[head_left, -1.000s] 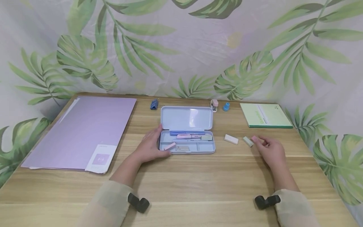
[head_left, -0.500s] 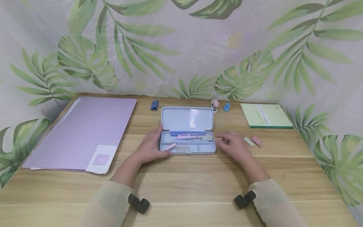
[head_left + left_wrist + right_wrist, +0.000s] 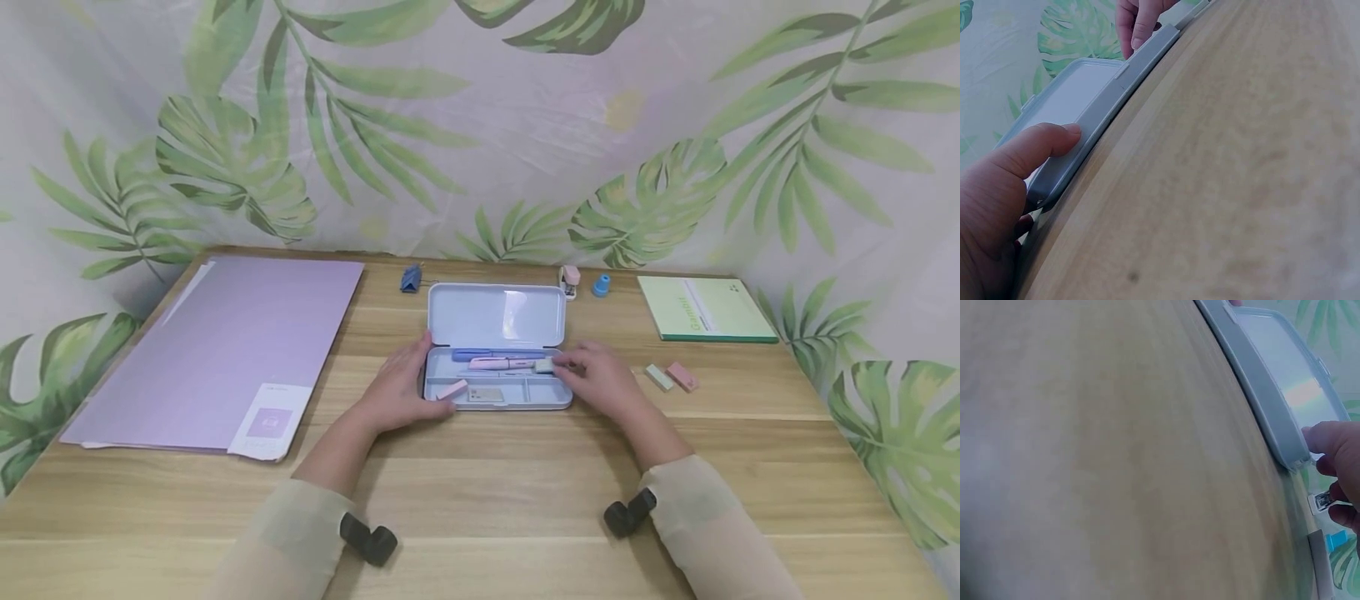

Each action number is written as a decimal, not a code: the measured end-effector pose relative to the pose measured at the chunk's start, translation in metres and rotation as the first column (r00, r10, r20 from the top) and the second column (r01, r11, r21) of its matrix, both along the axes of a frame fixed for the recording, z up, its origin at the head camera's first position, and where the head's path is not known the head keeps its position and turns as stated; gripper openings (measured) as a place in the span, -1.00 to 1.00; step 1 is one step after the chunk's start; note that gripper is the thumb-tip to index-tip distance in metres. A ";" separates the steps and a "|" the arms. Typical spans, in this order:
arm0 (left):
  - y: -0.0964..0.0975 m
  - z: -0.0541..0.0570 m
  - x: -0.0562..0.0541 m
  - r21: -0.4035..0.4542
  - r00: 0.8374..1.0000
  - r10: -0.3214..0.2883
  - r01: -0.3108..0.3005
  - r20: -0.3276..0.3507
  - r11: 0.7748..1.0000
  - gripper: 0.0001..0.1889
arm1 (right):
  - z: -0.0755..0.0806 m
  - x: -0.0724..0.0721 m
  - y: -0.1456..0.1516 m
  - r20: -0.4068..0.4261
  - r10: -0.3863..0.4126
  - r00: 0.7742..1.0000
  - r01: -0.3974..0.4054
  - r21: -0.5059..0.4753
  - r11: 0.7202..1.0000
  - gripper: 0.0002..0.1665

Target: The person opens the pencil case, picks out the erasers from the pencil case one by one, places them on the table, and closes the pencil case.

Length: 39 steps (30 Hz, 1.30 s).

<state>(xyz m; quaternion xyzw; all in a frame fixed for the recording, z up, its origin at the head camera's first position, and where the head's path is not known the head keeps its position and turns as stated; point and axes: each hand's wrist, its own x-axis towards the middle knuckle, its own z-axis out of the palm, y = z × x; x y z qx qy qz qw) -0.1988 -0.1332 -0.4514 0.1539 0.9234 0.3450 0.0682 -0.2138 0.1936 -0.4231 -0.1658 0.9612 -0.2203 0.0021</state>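
Observation:
A light-blue pencil case [image 3: 546, 393] lies with its lid up on the table. My left hand [image 3: 397, 383] grips its left end, the thumb over the front edge. Inside are a blue pen [image 3: 480, 355], a pink pen [image 3: 497, 363], a pale pink eraser [image 3: 452, 390], a greyish eraser [image 3: 486, 395] and a pale green eraser [image 3: 543, 366]. Reaching over the case's right end, my right hand [image 3: 598, 382] pinches the pale green eraser by its right end; the fingertips partly cover it. In the right wrist view, a greyish-white block [image 3: 1320, 565] stands below this hand.
Right of the case lie a small green eraser [image 3: 659, 377] and a pink eraser [image 3: 682, 377]. A pink stapler [image 3: 570, 282], blue cone-shaped item [image 3: 602, 286] and dark-blue object [image 3: 411, 278] stand behind it. A purple folder [image 3: 247, 342] lies left, a green notebook [image 3: 705, 308] back right.
My right hand has let go of the pink eraser on the table and moved left to the case, reaching the pale green eraser. The left hand keeps its grip on the case.

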 end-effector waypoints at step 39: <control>0.001 -0.002 -0.001 -0.001 1.000 0.004 -0.004 0.024 1.000 0.28 | 0.008 0.044 0.086 0.136 -0.473 0.870 0.489 -0.126 0.863 -0.51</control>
